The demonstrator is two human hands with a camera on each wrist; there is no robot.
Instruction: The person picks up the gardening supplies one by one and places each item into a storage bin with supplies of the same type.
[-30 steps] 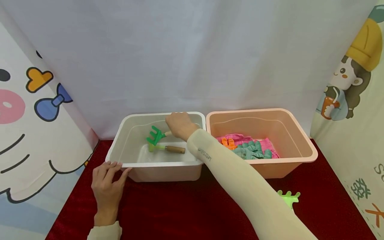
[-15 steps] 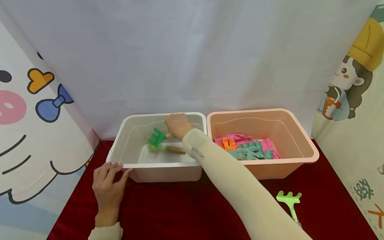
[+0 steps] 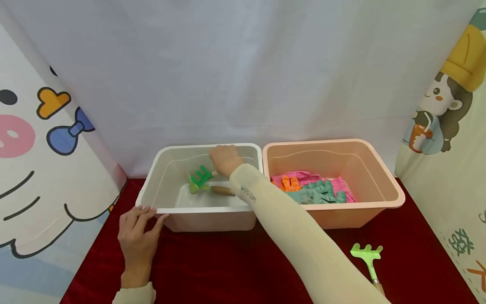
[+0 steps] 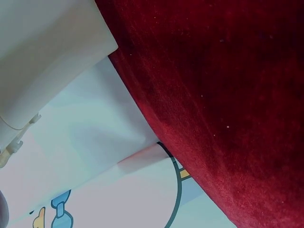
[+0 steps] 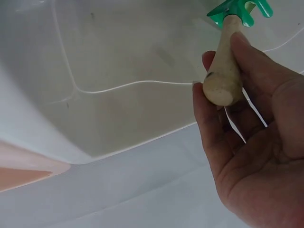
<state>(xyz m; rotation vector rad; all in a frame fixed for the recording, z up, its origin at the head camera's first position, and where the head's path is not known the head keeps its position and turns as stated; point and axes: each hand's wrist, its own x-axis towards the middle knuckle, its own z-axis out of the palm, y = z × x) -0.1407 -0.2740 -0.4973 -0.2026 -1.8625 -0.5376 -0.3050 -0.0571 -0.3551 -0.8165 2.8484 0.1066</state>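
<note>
In the head view, my right hand [image 3: 225, 160] reaches into the white bin [image 3: 212, 209] and holds a small green hand rake [image 3: 202, 175]. The right wrist view shows thumb and fingers pinching its pale wooden handle [image 5: 225, 71]. Under the rake's green head lies a light green garden tool with a wooden handle [image 3: 222, 191], its head partly covered. My left hand [image 3: 138, 238] grips the bin's front left corner, fingers over the rim and thumb at the front. No fingers of it show plainly in the left wrist view.
A peach bin [image 3: 364, 205] stands right beside the white one. Inside it lie teal gloves [image 3: 322, 192], pink fabric [image 3: 343, 188] and an orange piece [image 3: 290, 184]. Another light green hand rake [image 3: 367, 255] lies on the red cloth [image 3: 228, 261]. A pale curtain [image 3: 243, 84] hangs behind.
The green rake's head has tilted and come down slightly over the light green tool. My right forearm has shifted left a little, uncovering more of the rake on the cloth. The left hand keeps its place.
</note>
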